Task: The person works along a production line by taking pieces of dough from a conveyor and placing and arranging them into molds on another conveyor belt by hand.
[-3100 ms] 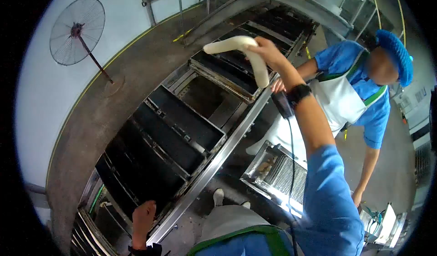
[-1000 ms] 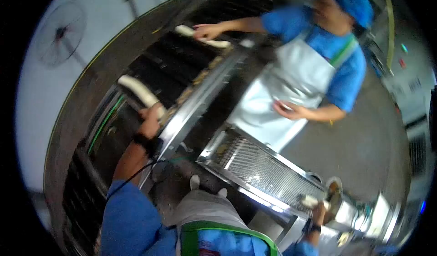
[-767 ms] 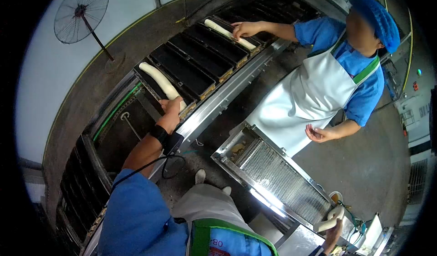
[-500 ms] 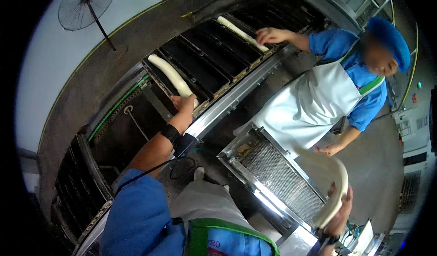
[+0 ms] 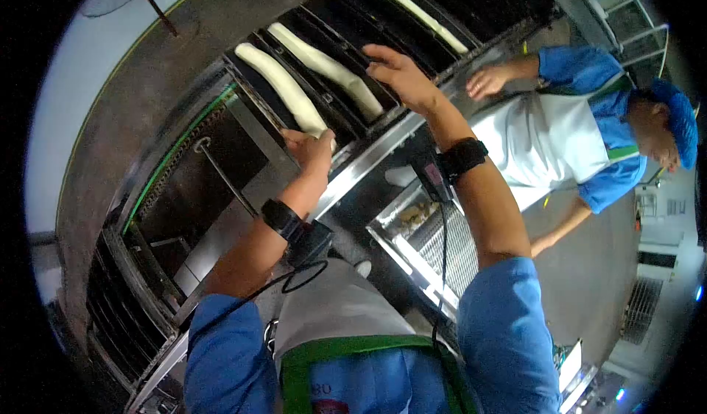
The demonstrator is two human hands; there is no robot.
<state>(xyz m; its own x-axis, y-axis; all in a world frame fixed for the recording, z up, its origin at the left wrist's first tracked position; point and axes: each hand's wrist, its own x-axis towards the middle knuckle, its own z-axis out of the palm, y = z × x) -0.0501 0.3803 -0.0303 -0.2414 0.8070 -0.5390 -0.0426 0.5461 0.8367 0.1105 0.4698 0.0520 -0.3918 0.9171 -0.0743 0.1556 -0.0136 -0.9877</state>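
A long white dough roll point(image 5: 276, 83) lies in the leftmost dark pan, and my left hand point(image 5: 309, 149) grips its near end between thumb and fingers. In the neighbouring pan lies a second dough roll point(image 5: 317, 61), slightly bent, with its near end in shade. Over the pans just right of that second roll, my right hand point(image 5: 401, 75) is open, fingers apart and holding nothing. A third, thinner dough roll point(image 5: 420, 13) rests in a pan farther right, away from both my hands.
Dark pans point(image 5: 353, 35) stand side by side on a conveyor with a metal edge rail point(image 5: 375, 153). A co-worker in a white apron point(image 5: 541, 138) stands at the right, one hand near the rail. Between us is a metal mesh conveyor point(image 5: 449, 248).
My right hand has come from the mesh conveyor to the pans, and the dough roll it held now lies in the second pan. The co-worker's hand has drawn back from the far roll.
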